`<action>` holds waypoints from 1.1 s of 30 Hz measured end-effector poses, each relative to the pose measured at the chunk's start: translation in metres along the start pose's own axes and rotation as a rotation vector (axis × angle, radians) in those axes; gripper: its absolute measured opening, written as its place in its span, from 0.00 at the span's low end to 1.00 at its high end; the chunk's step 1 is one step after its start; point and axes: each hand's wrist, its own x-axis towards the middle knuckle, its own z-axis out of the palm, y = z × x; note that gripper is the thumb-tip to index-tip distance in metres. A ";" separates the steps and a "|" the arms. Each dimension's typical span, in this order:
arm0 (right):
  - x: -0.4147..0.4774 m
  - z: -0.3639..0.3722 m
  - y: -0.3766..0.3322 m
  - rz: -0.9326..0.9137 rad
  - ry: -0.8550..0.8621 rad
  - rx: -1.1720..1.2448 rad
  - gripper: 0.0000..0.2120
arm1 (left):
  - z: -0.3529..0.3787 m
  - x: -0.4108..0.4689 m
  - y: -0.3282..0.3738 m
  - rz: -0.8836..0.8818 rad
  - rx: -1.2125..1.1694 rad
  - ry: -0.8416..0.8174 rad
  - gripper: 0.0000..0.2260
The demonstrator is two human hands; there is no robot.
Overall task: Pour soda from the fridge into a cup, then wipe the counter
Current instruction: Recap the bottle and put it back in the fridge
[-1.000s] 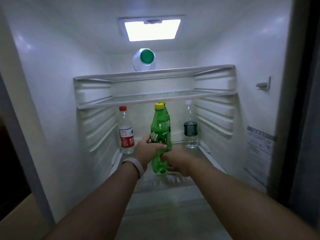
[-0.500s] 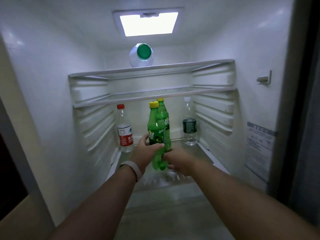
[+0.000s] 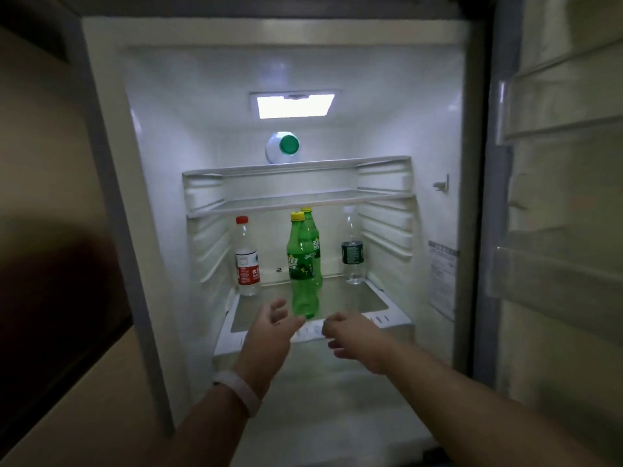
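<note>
Looks like a home kitchen: a household fridge [image 3: 161, 163] stands open, interior light [image 3: 295, 106] glowing, glass shelves [image 3: 296, 201], a soda bottle [image 3: 301, 264] and a water bottle [image 3: 247, 261] inside.

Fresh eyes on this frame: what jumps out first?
A green soda bottle with a yellow cap stands at the front of the lit fridge's lower shelf, a second bottle right behind it. The left hand and right hand hover before its base, holding nothing. A green-capped jug lies sideways on the top shelf.
</note>
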 end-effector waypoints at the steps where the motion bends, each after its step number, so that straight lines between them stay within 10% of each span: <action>1: -0.015 0.002 0.004 -0.043 0.002 -0.138 0.08 | -0.006 -0.015 -0.004 0.026 0.037 0.012 0.19; 5: -0.072 0.011 0.026 -0.169 -0.015 -0.658 0.24 | -0.023 -0.071 -0.026 0.082 0.284 -0.007 0.18; 12: -0.152 0.032 0.062 -0.253 -0.077 -0.982 0.25 | -0.040 -0.147 -0.061 0.100 0.775 -0.125 0.25; 33: -0.336 0.001 0.106 -0.347 -0.109 -1.098 0.21 | 0.001 -0.310 -0.057 0.005 0.971 -0.265 0.28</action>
